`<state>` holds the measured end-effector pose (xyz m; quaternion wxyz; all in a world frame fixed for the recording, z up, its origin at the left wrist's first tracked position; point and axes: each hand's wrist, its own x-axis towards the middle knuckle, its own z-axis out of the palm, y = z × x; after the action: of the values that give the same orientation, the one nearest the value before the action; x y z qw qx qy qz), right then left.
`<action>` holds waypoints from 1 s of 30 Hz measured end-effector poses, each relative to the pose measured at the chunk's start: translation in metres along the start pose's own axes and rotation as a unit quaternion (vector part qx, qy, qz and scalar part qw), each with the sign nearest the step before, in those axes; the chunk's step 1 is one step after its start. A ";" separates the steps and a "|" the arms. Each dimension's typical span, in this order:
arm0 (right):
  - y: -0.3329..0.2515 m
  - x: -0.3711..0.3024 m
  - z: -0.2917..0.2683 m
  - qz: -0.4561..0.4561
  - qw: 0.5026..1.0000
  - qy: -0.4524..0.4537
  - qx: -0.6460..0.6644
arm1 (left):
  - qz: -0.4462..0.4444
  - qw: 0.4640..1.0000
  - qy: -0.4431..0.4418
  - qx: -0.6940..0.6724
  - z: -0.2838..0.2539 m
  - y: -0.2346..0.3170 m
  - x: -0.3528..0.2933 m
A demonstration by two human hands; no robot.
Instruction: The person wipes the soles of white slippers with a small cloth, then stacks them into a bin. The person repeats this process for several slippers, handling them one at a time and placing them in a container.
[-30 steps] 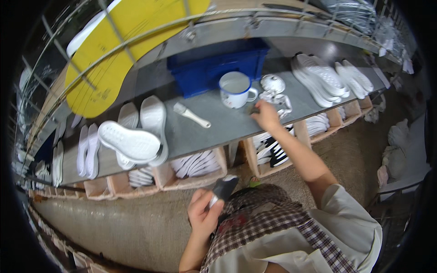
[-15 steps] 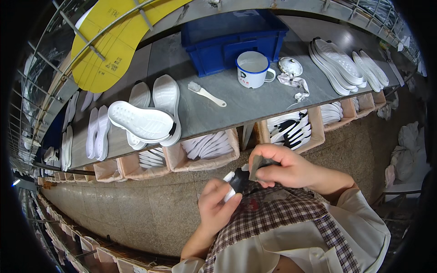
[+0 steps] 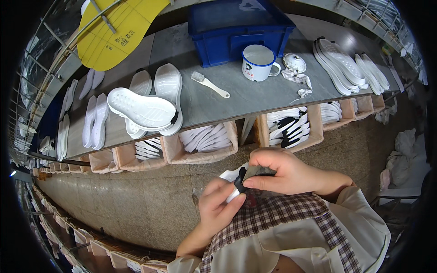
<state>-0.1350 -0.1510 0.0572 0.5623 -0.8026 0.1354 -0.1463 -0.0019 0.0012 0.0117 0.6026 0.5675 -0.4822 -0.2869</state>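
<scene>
Closed around a white shoe sole with a black end (image 3: 230,175) is my left hand (image 3: 216,209), just above the checked apron (image 3: 282,211). Pinched between thumb and fingers of my right hand (image 3: 284,173) is a folded grey pad (image 3: 259,171), perhaps sandpaper or cloth. The pad meets the black end of the sole; my fingers hide part of both. On the bench beyond, a white sole with a black heel tab (image 3: 143,109) rests across other white soles, and a white-handled brush (image 3: 210,84) lies to their right.
A blue crate (image 3: 236,36), an enamel mug (image 3: 258,63) and a lid with a soiled rag (image 3: 296,75) stand on the grey bench (image 3: 200,107). More white soles (image 3: 339,63) lie at right. Lined bins of soles (image 3: 293,127) sit below the bench edge. A yellow template (image 3: 118,36) hangs upper left.
The sole in my left hand has turned, showing more white and less black. My right hand has tilted the grey pad flatter against the black end. The whole view has shifted slightly.
</scene>
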 end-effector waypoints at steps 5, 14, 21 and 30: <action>0.003 -0.001 0.003 -0.012 1.000 0.010 0.002 | 0.042 0.999 -0.016 0.024 -0.003 -0.002 0.000; 0.012 -0.009 0.019 0.016 0.993 0.068 0.093 | 0.067 0.997 -0.019 0.027 0.002 -0.005 -0.002; 0.006 -0.011 0.017 0.069 0.981 0.054 0.176 | 0.079 0.997 -0.007 0.011 0.006 -0.006 -0.003; 0.011 -0.008 0.012 -0.079 0.994 0.049 0.064 | 0.053 0.998 -0.002 -0.025 0.006 -0.007 -0.005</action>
<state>-0.1382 -0.1415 0.0421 0.5920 -0.7650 0.0890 -0.2374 -0.0081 0.0017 0.0031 0.6301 0.5250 -0.5058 -0.2675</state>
